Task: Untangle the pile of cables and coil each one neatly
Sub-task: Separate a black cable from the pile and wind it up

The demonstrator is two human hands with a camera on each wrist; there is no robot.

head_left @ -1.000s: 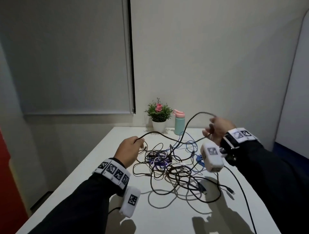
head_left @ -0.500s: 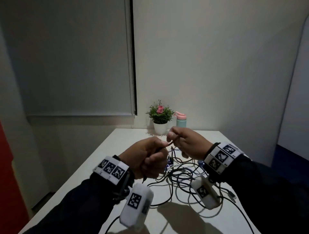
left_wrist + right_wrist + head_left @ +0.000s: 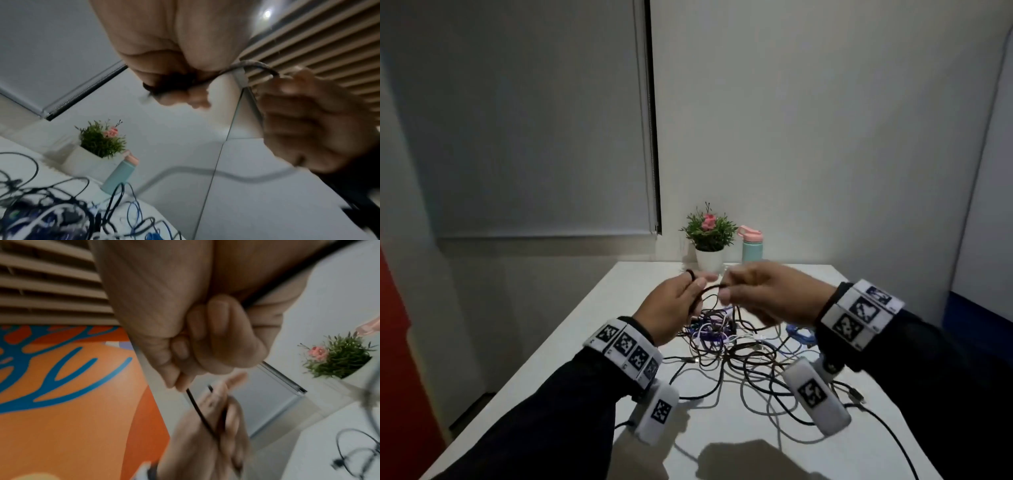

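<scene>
The white bench (image 3: pixel 592 346) carries a tangled pile of cables (image 3: pixel 736 346) near its middle, black, white, purple and blue strands mixed together. At the far edge stand a potted plant (image 3: pixel 709 240) and, just beside it, a teal bottle (image 3: pixel 751 248). Above the pile both hands are raised close together: the left hand (image 3: pixel 674 308) grips small loops of a black cable (image 3: pixel 705 291), and the right hand (image 3: pixel 767 294) pinches the same cable (motion blur hides its fingertips).
</scene>
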